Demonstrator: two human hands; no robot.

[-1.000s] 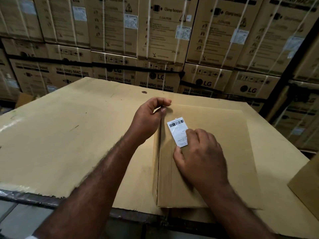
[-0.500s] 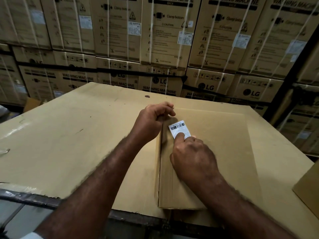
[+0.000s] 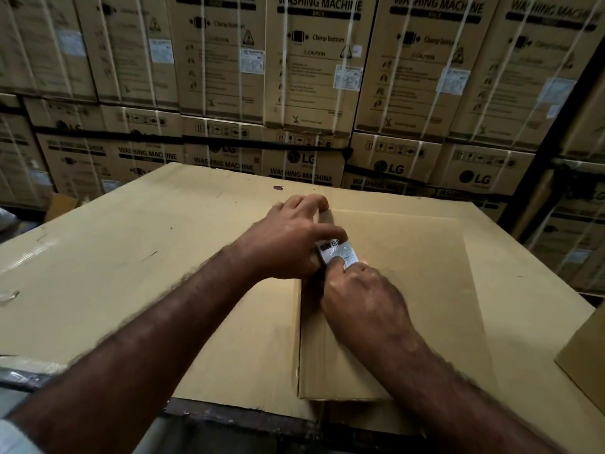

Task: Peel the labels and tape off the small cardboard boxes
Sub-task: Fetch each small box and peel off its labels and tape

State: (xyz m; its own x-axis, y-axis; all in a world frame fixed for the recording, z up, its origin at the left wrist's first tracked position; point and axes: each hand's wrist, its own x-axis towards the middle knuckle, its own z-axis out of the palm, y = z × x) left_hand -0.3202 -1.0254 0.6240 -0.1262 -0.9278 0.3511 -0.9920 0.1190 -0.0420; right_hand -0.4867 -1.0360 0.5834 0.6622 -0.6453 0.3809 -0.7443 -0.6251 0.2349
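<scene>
A flattened small cardboard box [image 3: 409,290] lies on the cardboard-covered table [image 3: 147,273]. A white barcode label [image 3: 340,252] sits near the box's far left corner, and its near end looks lifted. My left hand [image 3: 288,244] holds the box at that corner, with fingers curled over the far edge and the thumb lying across the label's top. My right hand [image 3: 363,299] has its fingers curled and pinches the label's near edge. The part of the label under my fingers is hidden.
Stacked washing machine cartons [image 3: 311,77] form a wall behind the table. Another cardboard piece [image 3: 586,365] juts in at the right edge. A strip of clear tape [image 3: 9,294] lies at the table's left edge. The dark table frame [image 3: 229,417] runs along the front.
My left hand has slid from the box's corner toward the label, and its thumb now lies on it. My right hand shifted to the label's near edge and lifted it.
</scene>
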